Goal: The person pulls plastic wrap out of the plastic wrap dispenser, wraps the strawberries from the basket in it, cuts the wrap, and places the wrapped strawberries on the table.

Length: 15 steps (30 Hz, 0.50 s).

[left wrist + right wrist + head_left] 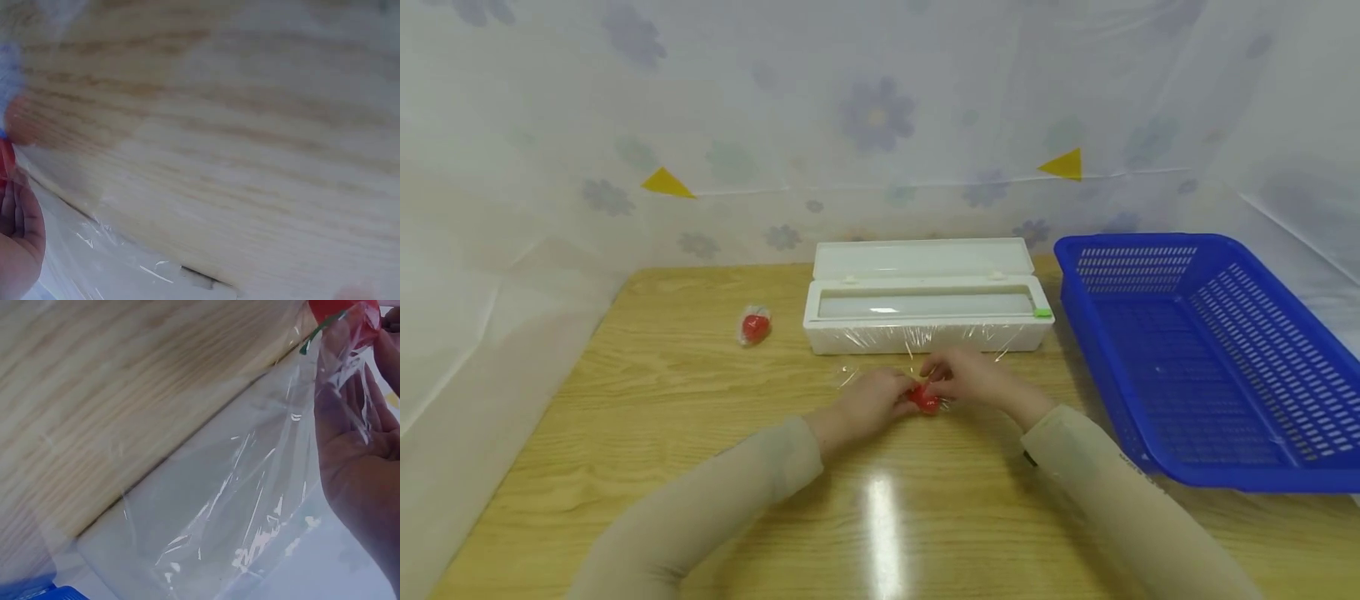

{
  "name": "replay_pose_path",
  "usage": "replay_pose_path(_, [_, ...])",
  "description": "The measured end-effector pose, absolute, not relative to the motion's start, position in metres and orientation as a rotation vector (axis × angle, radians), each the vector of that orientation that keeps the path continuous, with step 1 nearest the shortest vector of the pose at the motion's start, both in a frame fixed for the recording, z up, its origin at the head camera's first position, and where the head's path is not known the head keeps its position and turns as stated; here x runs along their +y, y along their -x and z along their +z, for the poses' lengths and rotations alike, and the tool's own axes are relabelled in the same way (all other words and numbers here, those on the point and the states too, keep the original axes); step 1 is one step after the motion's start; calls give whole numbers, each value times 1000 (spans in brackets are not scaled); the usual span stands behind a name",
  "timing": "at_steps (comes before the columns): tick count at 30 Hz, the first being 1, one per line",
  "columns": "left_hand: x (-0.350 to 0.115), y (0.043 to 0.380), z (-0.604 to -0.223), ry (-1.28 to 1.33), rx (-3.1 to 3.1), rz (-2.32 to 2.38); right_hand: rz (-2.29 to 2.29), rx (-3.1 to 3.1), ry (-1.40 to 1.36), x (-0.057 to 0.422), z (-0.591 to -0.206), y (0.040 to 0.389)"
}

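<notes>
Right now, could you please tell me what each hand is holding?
Left hand: closed, holding the red object.
Right hand: closed, seemingly pinching clear film at that object.

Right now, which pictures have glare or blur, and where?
Head view: a bright streak of glare on the table at the bottom middle, and small glints on the film; right wrist view: strong white glints across the film, with the wood grain soft; left wrist view: hazy and blurred, grain smeared, a few glints at lower left.

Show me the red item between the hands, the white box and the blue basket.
Red item (928, 402), head view: visible middle.
White box (923, 258), head view: inside of raised lid.
Blue basket (1195, 383), head view: inside floor.
</notes>
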State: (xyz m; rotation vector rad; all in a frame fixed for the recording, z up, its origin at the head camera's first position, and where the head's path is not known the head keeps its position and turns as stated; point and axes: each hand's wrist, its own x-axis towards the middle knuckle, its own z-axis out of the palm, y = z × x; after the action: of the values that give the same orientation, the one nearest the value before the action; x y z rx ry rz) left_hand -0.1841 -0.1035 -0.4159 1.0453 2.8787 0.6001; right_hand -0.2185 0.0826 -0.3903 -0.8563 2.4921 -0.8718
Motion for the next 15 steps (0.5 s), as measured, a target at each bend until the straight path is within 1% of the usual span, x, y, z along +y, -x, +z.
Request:
replay_pose_path(6, [-106,191,-414,-1029,2838,550,-825,2550,813,87,-393,216])
replay_pose_path(9, [-108,192,-411,-998,2831,525,-779,2652,904,91,-392,212])
replay_pose_path(11, [-108,193,-410,-988,2822,512,-745,2779,1010,93,-389,204])
replay_pose_path(12, [-108,193,-409,-984,2812,513,-728,2848,1105,95,-388,199])
replay_pose_path(15, [-107,195,-407,-970,2780,524,-603,3023,1491,98,-386,181])
